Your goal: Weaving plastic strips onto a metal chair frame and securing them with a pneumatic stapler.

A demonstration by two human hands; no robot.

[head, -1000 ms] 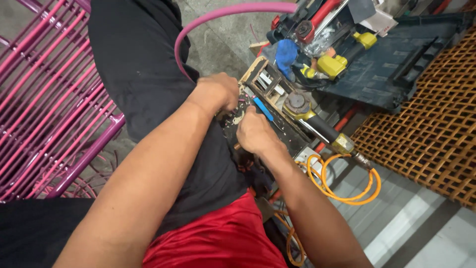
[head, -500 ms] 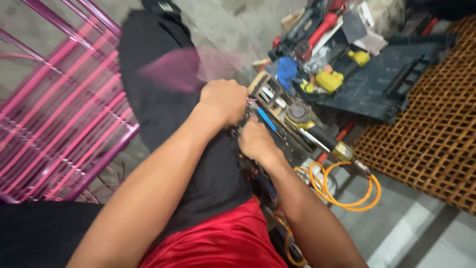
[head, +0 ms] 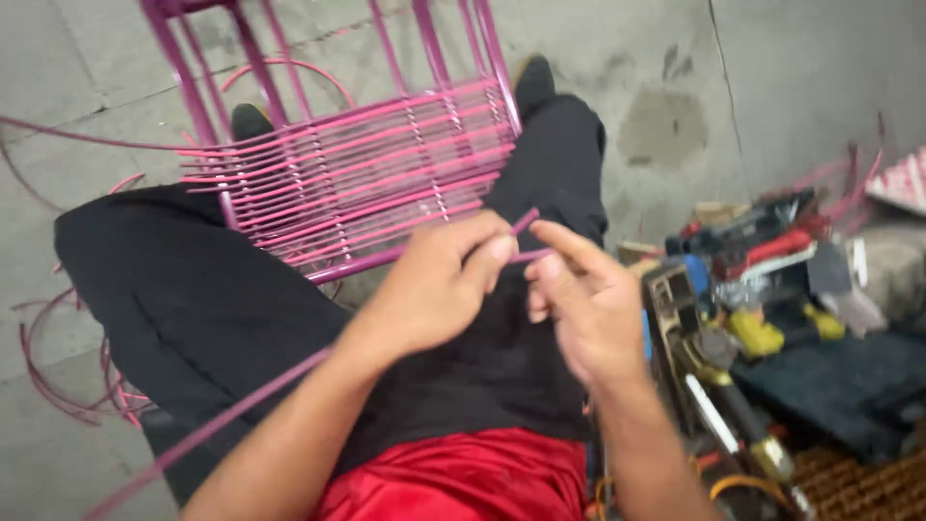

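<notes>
Head view: the left hand [head: 439, 285] has its fingers closed in a pinch on a pink cord [head: 526, 224], gripping it just short of its free end; the right hand [head: 588, 304] sits just beside it, forefinger stretched toward the same end and the other fingers loosely curled, touching or nearly touching the cord but, as far as can be made out, not clamped on anything; the cord runs back under the left forearm and off the lower left edge. The step in hand looks like readying the cord end for weaving onto the pink chair frame [head: 357, 169], which rests tilted against the black-trousered legs [head: 222, 309] on the concrete floor [head: 666, 77]; the next move would seem to call for a firm two-handed hold and an aimed feed between the strung cords. Hard to make out: the right hand is motion-blurred, so its contact is uncertain; the tool pile [head: 762, 318] at the right is smeared; the frame's top is cut off; loose pink offcuts [head: 58, 386] lie at the left.
</notes>
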